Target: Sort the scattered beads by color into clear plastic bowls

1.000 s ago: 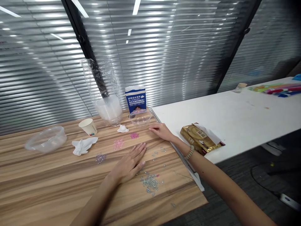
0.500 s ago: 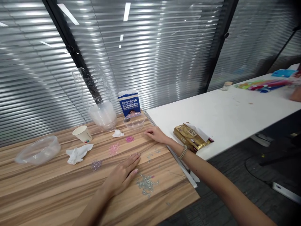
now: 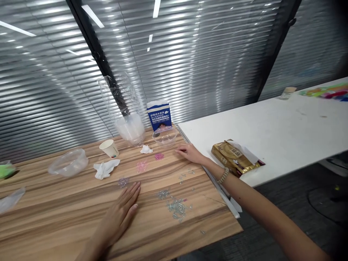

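Left hand [image 3: 116, 214] has slid leftward, two grey bead piles [image 3: 177, 208] now showing; it lies flat on the table [image 3: 54, 221], gripping nothing, near one purple pile [image 3: 123, 182]. Right hand [image 3: 189, 153] curls loosely by one bowl [image 3: 165, 139]; whether it holds anything, I cannot tell. Two pink piles [image 3: 141, 166] lie beyond the purple.

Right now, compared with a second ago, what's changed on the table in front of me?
Your left hand has moved left and nearer to you, away from the large silvery pile; a small silvery cluster now shows where that hand lay. Your right hand stays near the clear bowl; the purple pile and paper cup look unmoved.
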`<move>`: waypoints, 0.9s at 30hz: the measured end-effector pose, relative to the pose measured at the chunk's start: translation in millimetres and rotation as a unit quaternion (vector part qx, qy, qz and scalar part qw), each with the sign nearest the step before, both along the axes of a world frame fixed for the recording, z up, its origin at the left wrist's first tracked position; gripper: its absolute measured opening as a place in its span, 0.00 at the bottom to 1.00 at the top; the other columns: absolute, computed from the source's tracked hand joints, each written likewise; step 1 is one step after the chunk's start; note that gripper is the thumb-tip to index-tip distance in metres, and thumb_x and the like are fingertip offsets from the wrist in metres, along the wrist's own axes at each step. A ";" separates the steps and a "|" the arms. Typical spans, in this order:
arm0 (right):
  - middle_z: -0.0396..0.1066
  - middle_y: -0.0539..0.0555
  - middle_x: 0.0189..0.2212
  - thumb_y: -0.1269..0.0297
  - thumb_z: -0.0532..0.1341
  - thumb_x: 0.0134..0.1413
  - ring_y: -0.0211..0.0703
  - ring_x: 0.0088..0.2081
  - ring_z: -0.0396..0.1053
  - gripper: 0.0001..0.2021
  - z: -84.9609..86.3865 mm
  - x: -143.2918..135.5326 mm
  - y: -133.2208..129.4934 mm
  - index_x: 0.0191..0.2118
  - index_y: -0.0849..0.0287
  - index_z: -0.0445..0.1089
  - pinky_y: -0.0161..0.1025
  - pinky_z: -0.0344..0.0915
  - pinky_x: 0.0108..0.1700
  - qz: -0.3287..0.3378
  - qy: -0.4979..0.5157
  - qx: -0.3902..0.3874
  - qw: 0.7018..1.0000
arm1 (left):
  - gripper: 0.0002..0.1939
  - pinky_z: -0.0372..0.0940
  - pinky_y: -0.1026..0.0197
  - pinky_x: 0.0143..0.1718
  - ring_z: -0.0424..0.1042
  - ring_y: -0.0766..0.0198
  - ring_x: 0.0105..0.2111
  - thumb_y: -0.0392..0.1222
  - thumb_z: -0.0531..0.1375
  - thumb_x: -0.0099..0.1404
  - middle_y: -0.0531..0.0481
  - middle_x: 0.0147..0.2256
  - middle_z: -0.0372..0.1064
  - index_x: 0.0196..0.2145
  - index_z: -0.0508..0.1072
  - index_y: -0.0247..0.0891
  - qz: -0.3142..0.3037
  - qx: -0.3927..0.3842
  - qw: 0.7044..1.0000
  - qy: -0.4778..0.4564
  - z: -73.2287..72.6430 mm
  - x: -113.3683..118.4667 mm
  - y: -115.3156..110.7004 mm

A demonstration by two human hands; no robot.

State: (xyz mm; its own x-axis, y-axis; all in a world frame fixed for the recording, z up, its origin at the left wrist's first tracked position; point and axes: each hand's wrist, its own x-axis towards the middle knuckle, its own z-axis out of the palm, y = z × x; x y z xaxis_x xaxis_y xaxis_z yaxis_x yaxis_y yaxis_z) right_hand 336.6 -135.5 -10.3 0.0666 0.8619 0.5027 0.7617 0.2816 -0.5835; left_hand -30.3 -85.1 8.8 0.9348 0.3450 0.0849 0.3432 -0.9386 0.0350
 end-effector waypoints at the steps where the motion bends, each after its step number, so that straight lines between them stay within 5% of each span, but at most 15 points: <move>1: 0.75 0.54 0.35 0.61 0.54 0.59 0.42 0.37 0.70 0.13 -0.3 0.1 0.2 0.35 0.60 0.74 0.38 0.64 0.41 0.001 -0.001 0.000 1.000 | 0.28 0.47 0.47 0.60 0.43 0.56 0.62 0.44 0.44 0.70 0.48 0.62 0.42 0.64 0.37 0.43 0.004 0.015 1.000 0.002 -0.7 -6.8 4.3; 8: 0.75 0.54 0.35 0.63 0.54 0.59 0.43 0.37 0.70 0.12 -1.3 2.3 0.1 0.36 0.60 0.74 0.39 0.64 0.41 -0.007 -0.016 0.001 1.000 | 0.29 0.44 0.39 0.59 0.41 0.52 0.62 0.44 0.43 0.70 0.47 0.63 0.40 0.64 0.32 0.46 0.034 0.057 0.998 -0.018 1.2 -22.5 22.9; 17: 0.74 0.54 0.34 0.64 0.54 0.59 0.40 0.35 0.70 0.11 -0.5 5.3 0.5 0.35 0.61 0.74 0.37 0.64 0.40 -0.007 -0.031 -0.001 0.999 | 0.26 0.45 0.48 0.61 0.45 0.58 0.62 0.44 0.41 0.71 0.54 0.62 0.42 0.64 0.38 0.48 -0.136 -0.157 0.978 -0.010 29.4 63.3 -68.8; 27: 0.74 0.54 0.35 0.65 0.55 0.59 0.39 0.37 0.69 0.10 7.0 2.5 -2.6 0.36 0.61 0.73 0.35 0.64 0.42 0.002 -0.030 0.013 0.999 | 0.25 0.42 0.45 0.62 0.46 0.57 0.61 0.45 0.39 0.71 0.53 0.62 0.44 0.64 0.39 0.47 -0.193 -0.171 0.966 0.008 13.8 86.9 -65.5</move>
State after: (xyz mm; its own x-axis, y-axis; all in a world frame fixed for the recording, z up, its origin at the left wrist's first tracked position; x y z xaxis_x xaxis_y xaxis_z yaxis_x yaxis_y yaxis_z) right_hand 339.1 -138.2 -3.3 0.0313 0.8490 0.5274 0.7943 0.2991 -0.5287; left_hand 56.6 -150.7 22.7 0.9996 -0.0252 0.0117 -0.0278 -0.9311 0.3636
